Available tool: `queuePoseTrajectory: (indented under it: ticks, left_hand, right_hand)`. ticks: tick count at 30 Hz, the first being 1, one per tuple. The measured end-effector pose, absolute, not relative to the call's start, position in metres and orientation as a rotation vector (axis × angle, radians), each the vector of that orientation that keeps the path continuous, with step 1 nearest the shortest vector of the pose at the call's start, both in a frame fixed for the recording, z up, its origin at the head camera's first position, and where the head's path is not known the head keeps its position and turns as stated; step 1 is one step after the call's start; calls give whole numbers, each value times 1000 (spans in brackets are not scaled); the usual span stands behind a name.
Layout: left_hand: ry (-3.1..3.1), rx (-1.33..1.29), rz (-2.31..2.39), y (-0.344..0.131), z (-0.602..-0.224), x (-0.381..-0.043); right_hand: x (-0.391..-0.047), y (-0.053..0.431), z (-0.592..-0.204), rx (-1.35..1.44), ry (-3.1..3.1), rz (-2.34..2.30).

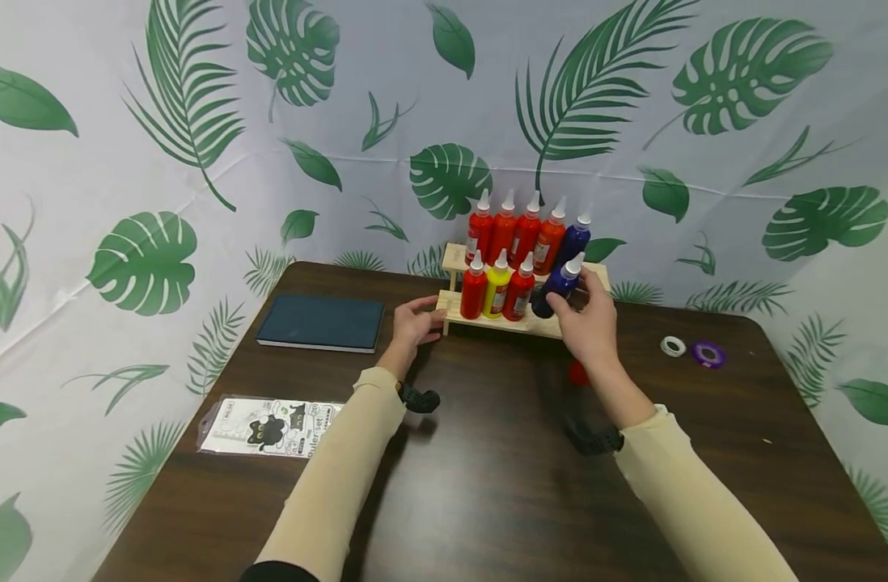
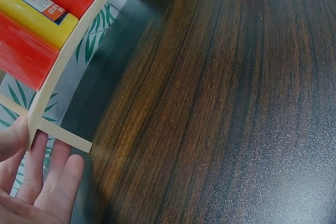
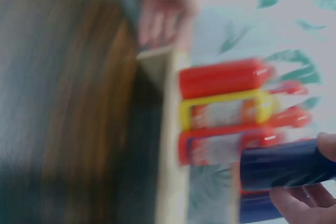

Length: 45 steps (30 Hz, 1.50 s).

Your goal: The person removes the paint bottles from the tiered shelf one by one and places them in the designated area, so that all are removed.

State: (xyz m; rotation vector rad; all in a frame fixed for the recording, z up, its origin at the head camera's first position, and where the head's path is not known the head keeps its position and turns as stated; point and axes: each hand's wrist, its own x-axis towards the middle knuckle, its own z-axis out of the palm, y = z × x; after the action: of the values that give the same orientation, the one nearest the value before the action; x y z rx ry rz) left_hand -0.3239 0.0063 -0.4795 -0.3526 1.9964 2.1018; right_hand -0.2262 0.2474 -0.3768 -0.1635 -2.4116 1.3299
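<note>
On my feed the right grip [image 1: 591,322] is curled around a dark blue bottle [image 1: 560,283], tilted and clear of the lower step of the wooden rack [image 1: 454,302], just beside three standing bottles [image 1: 497,293]. My left grip [image 1: 415,323] pinches the rack's left end, nearly closed; five bottles [image 1: 526,237] stand on the upper step, at the back of the surface [image 1: 488,444]

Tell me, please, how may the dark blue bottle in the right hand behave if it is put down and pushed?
The dark blue bottle would probably tip if pushed near its top, being tall and narrow. Lying down, it might roll, since its body looks round. Its shiny surface may feel somewhat slippery to the right hand.
</note>
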Motion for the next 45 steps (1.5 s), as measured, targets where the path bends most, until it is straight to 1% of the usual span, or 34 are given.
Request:
queuePoseTrajectory:
  ticks: [4,7,11,16,21,27,39,45]
  left_hand:
    - [2009,-371,2093,4,-481,-324]
    - [2013,-374,2095,2,-481,-324]
    - [2000,-363,2106,2,-481,-323]
    - [2012,-365,2112,3,-483,-323]
    - [2014,-365,2110,4,-485,-323]
    - [2022,-345,2109,5,-485,-324]
    - [2027,-335,2114,7,-486,-324]
    - [2008,-340,2122,6,-484,-324]
  right_hand:
    - [-195,252,-364,-123,-2433,1414]
    - [-173,259,-366,-122,-2459,1419]
    - [-151,271,-385,-127,-2480,1366]
    - [-134,287,-424,-171,-2446,1419]
    - [-129,296,-453,-296,-2421,1460]
    - [-133,303,-467,-407,-2416,1425]
    - [-137,305,-479,-421,-2412,1387]
    - [-134,304,-468,-398,-2395,1387]
